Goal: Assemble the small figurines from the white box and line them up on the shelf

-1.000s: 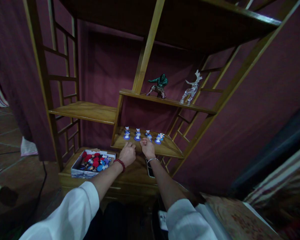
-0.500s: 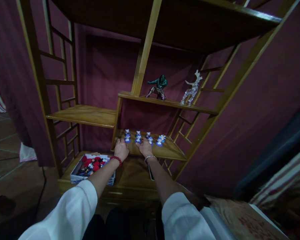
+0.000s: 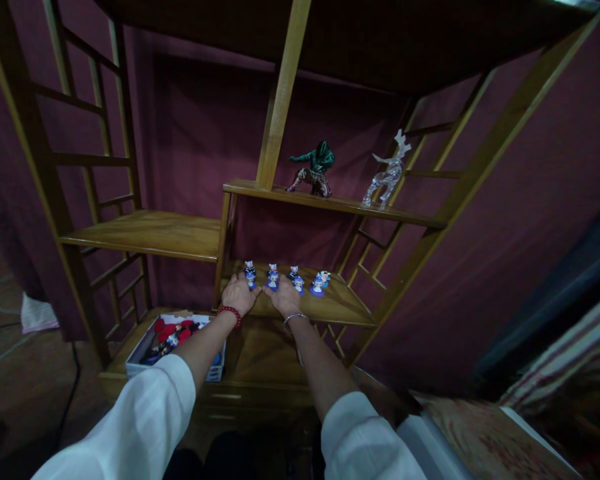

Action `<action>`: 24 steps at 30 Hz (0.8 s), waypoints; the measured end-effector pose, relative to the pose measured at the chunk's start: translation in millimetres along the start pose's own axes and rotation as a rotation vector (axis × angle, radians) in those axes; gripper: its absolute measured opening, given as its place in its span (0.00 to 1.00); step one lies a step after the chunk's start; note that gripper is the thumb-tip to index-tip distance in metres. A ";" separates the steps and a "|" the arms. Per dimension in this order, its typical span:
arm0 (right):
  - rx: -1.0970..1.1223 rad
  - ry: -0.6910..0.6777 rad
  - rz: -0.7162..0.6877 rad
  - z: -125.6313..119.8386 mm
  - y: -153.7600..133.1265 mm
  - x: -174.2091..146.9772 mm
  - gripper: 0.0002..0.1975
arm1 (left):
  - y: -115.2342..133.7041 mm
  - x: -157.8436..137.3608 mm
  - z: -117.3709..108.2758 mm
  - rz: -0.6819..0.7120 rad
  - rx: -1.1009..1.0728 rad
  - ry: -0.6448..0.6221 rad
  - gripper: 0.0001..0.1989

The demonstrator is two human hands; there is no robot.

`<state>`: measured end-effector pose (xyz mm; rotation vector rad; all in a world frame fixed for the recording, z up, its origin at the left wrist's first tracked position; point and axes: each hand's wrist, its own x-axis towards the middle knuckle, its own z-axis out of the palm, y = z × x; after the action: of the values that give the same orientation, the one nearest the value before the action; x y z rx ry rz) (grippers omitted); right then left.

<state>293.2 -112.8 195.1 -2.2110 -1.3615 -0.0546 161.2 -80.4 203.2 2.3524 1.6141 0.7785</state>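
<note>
Your left hand [image 3: 239, 294] and right hand [image 3: 284, 298] lie side by side on the front edge of the low shelf [image 3: 340, 305], palms down, and each reaches its fingertips to the row of small blue-based figurines [image 3: 273, 278]; whether the fingers actually pinch a figurine or only touch its base is too small to tell. A second ago both hands hung curled just short of that shelf's front edge, and now they have moved forward onto the board and flattened out, the left by the figurine at the left end of the row [image 3: 250, 273], the right by the middle ones, so you look to be straightening or spacing the row. About 5 figurines stand along the middle of the shelf, the right-most pair [image 3: 320, 281] untouched. A red bead bracelet [image 3: 230, 312] sits on your left wrist and a thin bangle [image 3: 295, 319] on your right. Below and to the left, on the bottom board's left end, a box of red and blue figures [image 3: 173, 337] lies under your left forearm. On the shelf above stand a green crouching statue [image 3: 314, 168] and a clear deer [image 3: 387, 175], well apart from your hands. The upright post [image 3: 225, 247] at the shelf's left edge crowds your left hand.
</note>
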 end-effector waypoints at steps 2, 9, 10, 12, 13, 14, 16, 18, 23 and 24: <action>-0.023 -0.006 -0.002 -0.8 -1.4 -0.5 0.27 | 1.4 3.6 0.8 -0.010 0.019 -0.010 0.25; -0.073 -0.017 -0.006 -0.1 -2.9 1.8 0.24 | 5.2 8.3 5.3 -0.034 0.072 0.012 0.23; -0.074 -0.016 -0.009 0.3 -2.7 2.3 0.24 | 5.0 8.4 6.2 -0.035 0.075 0.018 0.23; -0.073 -0.018 -0.011 1.0 -2.4 3.4 0.24 | 4.2 8.3 7.9 -0.036 0.078 0.032 0.21; -0.070 -0.021 -0.013 1.3 -2.2 3.9 0.25 | 3.6 8.3 8.8 -0.033 0.078 0.041 0.21; -0.065 -0.025 -0.016 1.7 -1.9 4.4 0.25 | 3.0 8.2 9.7 -0.030 0.076 0.052 0.20; -0.052 -0.029 -0.029 2.7 -1.3 5.2 0.25 | 1.7 8.0 11.2 -0.026 0.068 0.076 0.20; -0.039 -0.023 -0.038 4.1 -0.5 5.8 0.25 | 0.3 7.8 12.6 -0.026 0.052 0.097 0.21; 0.001 -0.001 -0.067 7.7 1.9 6.6 0.26 | -2.5 6.7 15.8 -0.042 0.001 0.141 0.25; 0.009 -0.002 -0.077 8.3 2.2 6.8 0.26 | -2.9 6.4 16.3 -0.046 -0.005 0.150 0.26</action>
<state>296.3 -104.2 189.2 -2.1518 -1.4449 -0.0742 169.0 -71.2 190.2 2.2941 1.7152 0.9683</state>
